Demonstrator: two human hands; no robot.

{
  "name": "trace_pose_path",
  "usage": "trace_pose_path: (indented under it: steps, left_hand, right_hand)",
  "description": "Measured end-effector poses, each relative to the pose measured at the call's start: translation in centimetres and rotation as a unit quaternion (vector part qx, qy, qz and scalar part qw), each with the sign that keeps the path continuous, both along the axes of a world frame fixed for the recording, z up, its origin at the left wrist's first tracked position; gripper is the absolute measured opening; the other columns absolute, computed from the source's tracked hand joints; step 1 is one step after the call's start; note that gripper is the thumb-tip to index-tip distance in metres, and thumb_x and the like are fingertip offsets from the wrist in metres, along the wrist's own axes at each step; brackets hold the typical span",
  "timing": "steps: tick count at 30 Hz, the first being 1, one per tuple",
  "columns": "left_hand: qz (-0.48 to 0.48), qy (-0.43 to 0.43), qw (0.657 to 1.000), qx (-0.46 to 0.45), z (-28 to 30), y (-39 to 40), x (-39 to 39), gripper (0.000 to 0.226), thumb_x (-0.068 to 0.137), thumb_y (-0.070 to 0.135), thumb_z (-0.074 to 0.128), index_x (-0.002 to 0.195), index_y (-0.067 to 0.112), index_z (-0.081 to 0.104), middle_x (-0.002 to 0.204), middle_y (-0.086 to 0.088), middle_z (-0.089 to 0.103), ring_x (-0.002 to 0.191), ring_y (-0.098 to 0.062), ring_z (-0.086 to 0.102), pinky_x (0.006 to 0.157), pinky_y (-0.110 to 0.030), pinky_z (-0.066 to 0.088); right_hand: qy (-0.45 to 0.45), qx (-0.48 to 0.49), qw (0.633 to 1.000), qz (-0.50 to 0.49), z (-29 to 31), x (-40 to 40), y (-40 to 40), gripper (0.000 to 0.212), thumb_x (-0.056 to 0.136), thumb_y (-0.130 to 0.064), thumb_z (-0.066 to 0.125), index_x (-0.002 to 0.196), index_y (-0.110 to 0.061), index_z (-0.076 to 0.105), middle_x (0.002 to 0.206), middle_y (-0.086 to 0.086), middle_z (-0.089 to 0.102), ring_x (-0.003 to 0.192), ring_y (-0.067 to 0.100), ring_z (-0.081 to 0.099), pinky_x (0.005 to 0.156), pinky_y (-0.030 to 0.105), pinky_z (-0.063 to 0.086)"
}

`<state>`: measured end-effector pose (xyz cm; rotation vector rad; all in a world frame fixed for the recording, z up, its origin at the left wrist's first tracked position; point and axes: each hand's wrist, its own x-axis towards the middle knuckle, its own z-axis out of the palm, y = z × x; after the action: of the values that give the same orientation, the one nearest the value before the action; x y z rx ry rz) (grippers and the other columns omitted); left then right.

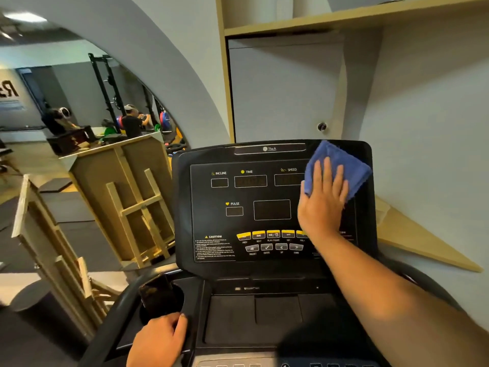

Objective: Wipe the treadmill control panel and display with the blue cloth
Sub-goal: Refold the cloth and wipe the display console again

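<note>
The treadmill's black control panel (272,207) fills the middle of the view, tilted up toward the camera, with a grey wall and a pale wooden shelf (344,21) behind it and an arched mirror (87,107) to the left reflecting a gym with racks and people. On the panel the dark display (272,210) sits below small windows labelled INCLINE, TIME and SPEED, with a PULSE window to its left (all of them unlit), and a row of yellow buttons (266,234) runs beneath, above a second row of grey keys. Below the panel lies a flat black tray (277,313), and at its left a cup holder (161,298) holds a dark object that cannot be made out clearly. The right hand (321,205) reaches in from the lower right on a bare forearm and presses the blue cloth (341,162) flat against the panel's upper right area, covering part of the SPEED window; its fingers (326,176) lie straight and slightly spread over the cloth, which bunches out past them toward the panel's right edge. The left hand (156,340) rests at the bottom left on the console's left edge just below the cup holder, its fingers curled around that edge.
</note>
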<state>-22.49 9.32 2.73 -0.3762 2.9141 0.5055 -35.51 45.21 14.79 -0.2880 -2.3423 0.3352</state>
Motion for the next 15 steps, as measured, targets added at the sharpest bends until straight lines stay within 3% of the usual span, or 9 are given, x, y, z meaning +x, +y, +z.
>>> trace_pose_path:
  steps: [2, 4, 7, 9, 11, 13, 15]
  left_hand:
    - [0.002, 0.008, 1.0, -0.002, 0.2, 0.0, 0.1, 0.038, 0.1, 0.058, 0.04, 0.096, 0.041, 0.074, 0.108, 0.007, 0.075, 0.1, -0.015, 0.068, 0.088, -0.03, 0.053]
    - [0.0, 0.008, 1.0, -0.001, 0.5, 0.0, 0.2, 0.038, 0.1, 0.058, 0.039, 0.099, 0.041, 0.074, 0.109, 0.007, 0.075, 0.1, -0.015, 0.068, 0.089, -0.029, 0.052]
    - [0.001, 0.011, 1.0, 0.007, 0.5, 0.1, 0.2, 0.038, 0.099, 0.059, 0.039, 0.095, 0.042, 0.072, 0.109, 0.006, 0.075, 0.1, -0.015, 0.069, 0.089, -0.029, 0.053]
    - [0.003, 0.02, 1.0, 0.007, 0.4, -0.1, 0.2, 0.037, 0.099, 0.058, 0.039, 0.082, 0.041, 0.066, 0.107, 0.004, 0.076, 0.101, -0.018, 0.07, 0.087, -0.031, 0.053]
    - [-0.001, 0.031, 1.0, 0.008, 0.1, -0.3, 0.3, 0.04, 0.1, 0.056, 0.04, 0.071, 0.035, 0.058, 0.102, 0.001, 0.076, 0.099, -0.022, 0.07, 0.083, -0.033, 0.052]
    - [-0.01, 0.044, 0.999, 0.006, -0.1, -0.4, 0.5, 0.042, 0.1, 0.054, 0.04, 0.069, 0.031, 0.056, 0.097, -0.001, 0.076, 0.096, -0.024, 0.071, 0.081, -0.035, 0.052]
    - [-0.018, 0.061, 0.998, 0.006, -0.1, -0.5, 0.9, 0.042, 0.101, 0.053, 0.04, 0.068, 0.031, 0.056, 0.089, -0.001, 0.075, 0.092, -0.025, 0.071, 0.077, -0.036, 0.052]
  right_hand:
    - [0.018, -0.099, 0.994, -0.036, 1.6, -1.0, -5.4, 0.069, 0.101, -0.047, 0.021, 0.158, -0.009, 0.018, 0.166, 0.016, 0.015, 0.152, 0.042, 0.007, 0.121, 0.061, 0.012]
    - [0.01, -0.086, 0.996, 0.008, 2.4, -1.8, -11.1, 0.071, 0.101, -0.049, 0.02, 0.158, -0.009, 0.019, 0.166, 0.017, 0.015, 0.152, 0.044, 0.007, 0.121, 0.062, 0.012]
    - [-0.015, 0.113, 0.982, 0.151, 1.0, -2.2, -18.0, 0.072, 0.101, -0.053, 0.028, 0.159, -0.012, 0.015, 0.167, 0.014, 0.009, 0.152, 0.043, 0.003, 0.122, 0.059, 0.005]
    - [-0.022, 0.245, 0.939, 0.241, -0.4, -2.3, -19.5, 0.075, 0.1, -0.053, 0.042, 0.159, -0.014, 0.017, 0.168, 0.012, 0.01, 0.153, 0.041, 0.001, 0.122, 0.056, 0.0]
    - [-0.034, 0.351, 0.879, 0.32, -1.2, -2.4, -18.2, 0.073, 0.1, -0.049, 0.044, 0.16, -0.016, 0.017, 0.168, 0.008, 0.01, 0.154, 0.037, -0.001, 0.122, 0.053, -0.006]
    - [-0.057, 0.412, 0.822, 0.389, -2.2, -2.1, -15.3, 0.068, 0.101, -0.044, 0.041, 0.16, -0.02, 0.018, 0.168, 0.004, 0.012, 0.155, 0.032, -0.001, 0.123, 0.049, -0.008]
    - [-0.068, 0.415, 0.811, 0.406, -3.3, -1.1, -11.8, 0.062, 0.102, -0.04, 0.037, 0.159, -0.023, 0.021, 0.168, 0.001, 0.015, 0.155, 0.027, 0.0, 0.124, 0.049, -0.003]
